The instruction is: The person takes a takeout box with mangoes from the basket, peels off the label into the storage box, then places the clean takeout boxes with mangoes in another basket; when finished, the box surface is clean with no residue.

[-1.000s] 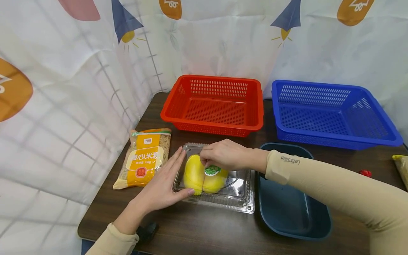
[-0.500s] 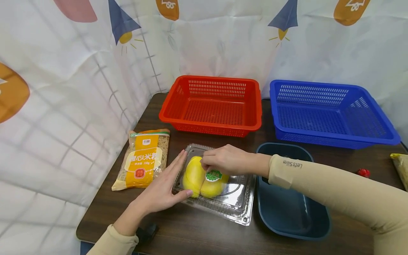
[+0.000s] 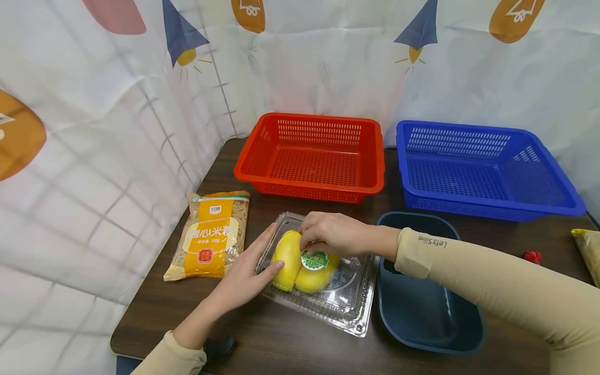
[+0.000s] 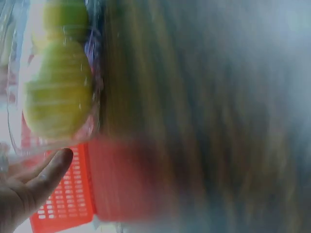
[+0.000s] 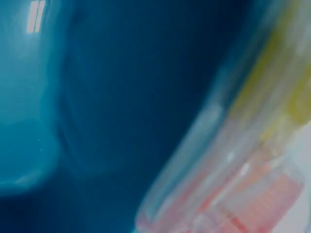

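Note:
A clear plastic clamshell box (image 3: pixel 323 310) with yellow fruits (image 3: pixel 315 281) inside lies on the table, turned at a slant. On its lid is a round green-and-white sticker (image 3: pixel 315 261). The right hand (image 3: pixel 330 234) reaches over from the right with bent fingers, fingertips right at the sticker's upper edge; I cannot tell whether they pinch it. Along the box's left side rests the left hand (image 3: pixel 248 273), fingers straight and thumb over the lid's near-left edge. Blurred fruit (image 4: pixel 58 92) shows through plastic beyond that hand's fingers in the left wrist view.
A red basket (image 3: pixel 309 190) stands behind the box, with a blue basket (image 3: pixel 487 205) at back right. Close to the box's right side is a dark teal basin (image 3: pixel 428 312), under the right forearm. A yellow food packet (image 3: pixel 215 234) lies left; a small red thing (image 3: pixel 532 256) lies right.
The box has turned clockwise, its near-right corner coming toward the person. The right hand has shifted slightly right with the sticker; the left hand stays at the box's left side.

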The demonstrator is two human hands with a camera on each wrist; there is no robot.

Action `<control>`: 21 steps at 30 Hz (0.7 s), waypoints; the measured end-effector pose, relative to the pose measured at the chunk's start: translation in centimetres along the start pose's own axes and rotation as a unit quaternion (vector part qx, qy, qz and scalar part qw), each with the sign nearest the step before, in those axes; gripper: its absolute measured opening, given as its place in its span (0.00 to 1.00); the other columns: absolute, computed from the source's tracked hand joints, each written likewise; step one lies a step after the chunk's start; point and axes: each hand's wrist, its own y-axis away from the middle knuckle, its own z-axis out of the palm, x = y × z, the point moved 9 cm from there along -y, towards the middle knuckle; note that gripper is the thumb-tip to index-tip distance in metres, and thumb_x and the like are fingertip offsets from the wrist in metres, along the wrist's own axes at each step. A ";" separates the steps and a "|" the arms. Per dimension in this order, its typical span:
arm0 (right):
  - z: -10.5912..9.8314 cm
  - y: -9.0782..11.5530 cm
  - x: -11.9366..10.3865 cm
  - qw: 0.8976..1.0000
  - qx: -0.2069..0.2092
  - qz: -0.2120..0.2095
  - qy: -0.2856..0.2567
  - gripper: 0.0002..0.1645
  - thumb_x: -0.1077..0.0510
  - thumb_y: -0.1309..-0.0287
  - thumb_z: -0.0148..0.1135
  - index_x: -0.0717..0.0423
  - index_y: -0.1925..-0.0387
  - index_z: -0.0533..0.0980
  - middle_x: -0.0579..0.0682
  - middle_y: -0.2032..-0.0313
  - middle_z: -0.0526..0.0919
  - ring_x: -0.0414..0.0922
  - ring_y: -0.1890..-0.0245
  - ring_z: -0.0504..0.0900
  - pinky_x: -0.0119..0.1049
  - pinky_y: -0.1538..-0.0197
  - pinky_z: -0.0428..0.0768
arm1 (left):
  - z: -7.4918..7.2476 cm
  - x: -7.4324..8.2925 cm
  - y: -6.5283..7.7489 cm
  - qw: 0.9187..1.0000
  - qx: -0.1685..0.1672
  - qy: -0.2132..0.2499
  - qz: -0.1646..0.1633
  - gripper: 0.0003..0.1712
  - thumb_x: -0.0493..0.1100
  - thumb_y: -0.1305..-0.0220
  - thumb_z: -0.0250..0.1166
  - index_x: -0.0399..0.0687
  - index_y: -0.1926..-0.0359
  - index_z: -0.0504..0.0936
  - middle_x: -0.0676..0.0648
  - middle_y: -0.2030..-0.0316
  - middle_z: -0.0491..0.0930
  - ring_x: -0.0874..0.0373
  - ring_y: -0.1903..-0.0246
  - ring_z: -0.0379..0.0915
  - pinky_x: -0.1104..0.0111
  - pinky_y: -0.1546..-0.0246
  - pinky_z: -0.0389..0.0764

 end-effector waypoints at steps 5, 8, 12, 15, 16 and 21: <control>-0.1 0.1 0.1 1.000 0.012 0.020 0.021 0.07 0.58 0.44 0.75 0.49 0.62 0.88 0.46 0.52 0.87 0.43 0.45 0.81 0.35 0.43 0.84 | 0.0 -1.5 -0.1 0.995 0.011 0.052 -0.088 0.53 0.54 0.31 0.67 0.49 0.18 0.47 0.40 0.20 0.54 0.36 0.29 0.65 0.41 0.33 0.72; -0.1 0.2 -0.2 0.999 0.019 0.016 0.042 0.07 0.58 0.44 0.75 0.49 0.62 0.89 0.47 0.48 0.88 0.44 0.42 0.83 0.36 0.42 0.84 | 0.0 -1.5 -0.1 0.996 0.008 0.041 -0.084 0.51 0.55 0.31 0.66 0.51 0.18 0.49 0.39 0.20 0.53 0.36 0.27 0.63 0.37 0.33 0.69; -0.1 0.4 -0.5 0.997 0.040 0.006 0.060 0.08 0.57 0.44 0.75 0.49 0.61 0.89 0.46 0.49 0.90 0.43 0.42 0.85 0.37 0.42 0.84 | 0.0 -0.4 -0.2 1.000 -0.005 -0.015 -0.009 0.47 0.55 0.29 0.63 0.58 0.18 0.49 0.42 0.18 0.44 0.37 0.22 0.51 0.32 0.32 0.63; -0.1 0.7 -0.7 0.996 0.060 -0.005 0.068 0.09 0.56 0.45 0.76 0.50 0.61 0.88 0.46 0.51 0.90 0.43 0.43 0.86 0.35 0.46 0.86 | 0.2 0.2 -0.2 0.998 -0.023 -0.050 0.031 0.42 0.56 0.27 0.60 0.62 0.18 0.53 0.44 0.17 0.44 0.38 0.22 0.53 0.34 0.33 0.67; -0.1 0.7 -0.8 0.995 0.066 -0.009 0.070 0.09 0.56 0.45 0.76 0.51 0.61 0.88 0.46 0.53 0.91 0.42 0.45 0.87 0.34 0.48 0.86 | 0.2 0.3 -0.2 0.997 -0.029 -0.058 0.037 0.41 0.56 0.26 0.60 0.61 0.19 0.55 0.44 0.17 0.44 0.38 0.23 0.54 0.36 0.33 0.68; -0.3 0.9 -1.2 0.995 0.068 -0.026 0.071 0.11 0.57 0.44 0.75 0.54 0.59 0.86 0.43 0.64 0.91 0.37 0.61 0.90 0.27 0.58 0.86 | 0.3 0.8 -0.3 0.993 -0.042 -0.094 0.052 0.39 0.55 0.26 0.60 0.57 0.20 0.59 0.44 0.18 0.46 0.40 0.23 0.56 0.40 0.31 0.69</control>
